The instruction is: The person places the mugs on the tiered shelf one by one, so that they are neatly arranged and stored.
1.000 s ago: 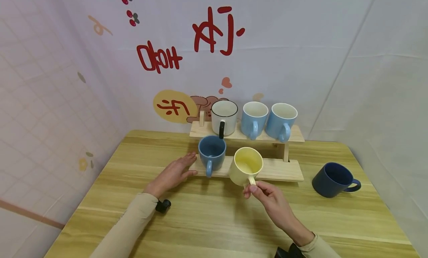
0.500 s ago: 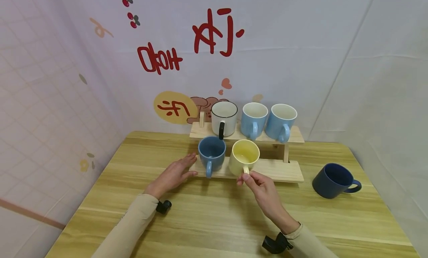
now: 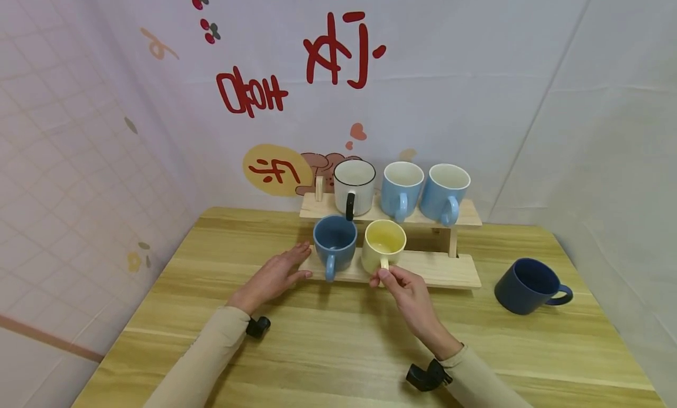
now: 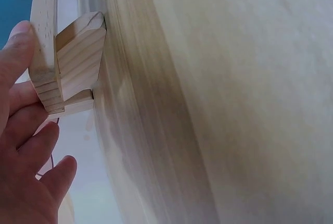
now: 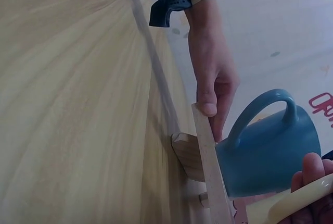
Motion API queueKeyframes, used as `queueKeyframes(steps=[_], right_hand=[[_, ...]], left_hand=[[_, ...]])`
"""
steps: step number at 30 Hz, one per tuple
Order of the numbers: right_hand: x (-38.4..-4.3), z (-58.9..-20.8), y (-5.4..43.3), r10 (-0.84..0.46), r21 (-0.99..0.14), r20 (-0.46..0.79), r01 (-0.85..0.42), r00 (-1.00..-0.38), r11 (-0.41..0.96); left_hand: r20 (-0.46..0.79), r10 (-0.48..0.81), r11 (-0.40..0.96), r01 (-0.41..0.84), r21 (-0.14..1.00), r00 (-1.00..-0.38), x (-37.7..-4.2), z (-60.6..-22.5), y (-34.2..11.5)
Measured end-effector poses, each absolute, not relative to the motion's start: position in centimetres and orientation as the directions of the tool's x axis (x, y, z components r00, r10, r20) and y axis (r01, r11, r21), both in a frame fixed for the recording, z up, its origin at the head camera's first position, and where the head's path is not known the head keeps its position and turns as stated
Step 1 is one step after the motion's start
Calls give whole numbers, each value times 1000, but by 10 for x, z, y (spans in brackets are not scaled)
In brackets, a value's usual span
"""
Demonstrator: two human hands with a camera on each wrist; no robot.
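Note:
My right hand (image 3: 409, 296) pinches the handle of a pale yellow mug (image 3: 383, 243) between thumb and fingers. The mug is upright at the lower board of a two-tier wooden rack (image 3: 444, 270); its base looks set on the board. Just left of it on the same board stands a medium-blue mug (image 3: 335, 240), handle toward me. My left hand (image 3: 271, 278) holds the left end of that board; in the left wrist view, the thumb lies on the board (image 4: 44, 52) and the fingers (image 4: 31, 109) go round its end. The right wrist view shows only part of the yellow handle (image 5: 302, 200).
On the upper tier stand a white mug (image 3: 354, 187) with black rim and handle and two light-blue mugs, one in the middle (image 3: 402, 190) and one at right (image 3: 444, 193). A navy mug (image 3: 523, 287) stands on the table (image 3: 328, 361), right of the rack.
The yellow mug has moved back and slightly left, down onto the lower board beside the blue mug, with my right hand still on its handle. My left hand has stayed in place.

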State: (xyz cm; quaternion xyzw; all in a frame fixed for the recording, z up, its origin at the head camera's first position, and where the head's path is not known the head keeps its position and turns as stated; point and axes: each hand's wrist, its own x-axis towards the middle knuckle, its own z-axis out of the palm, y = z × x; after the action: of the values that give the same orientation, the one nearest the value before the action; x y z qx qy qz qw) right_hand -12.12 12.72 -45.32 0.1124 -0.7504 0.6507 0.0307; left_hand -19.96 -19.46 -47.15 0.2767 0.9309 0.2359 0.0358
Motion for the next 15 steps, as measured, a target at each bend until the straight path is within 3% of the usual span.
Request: queueKeyframes(steps=[15], right_hand=[[-131, -458, 122, -135, -968, 193, -211, -972, 133]], left_hand=[[76, 545, 718, 511, 473, -835, -200, -469, -196]])
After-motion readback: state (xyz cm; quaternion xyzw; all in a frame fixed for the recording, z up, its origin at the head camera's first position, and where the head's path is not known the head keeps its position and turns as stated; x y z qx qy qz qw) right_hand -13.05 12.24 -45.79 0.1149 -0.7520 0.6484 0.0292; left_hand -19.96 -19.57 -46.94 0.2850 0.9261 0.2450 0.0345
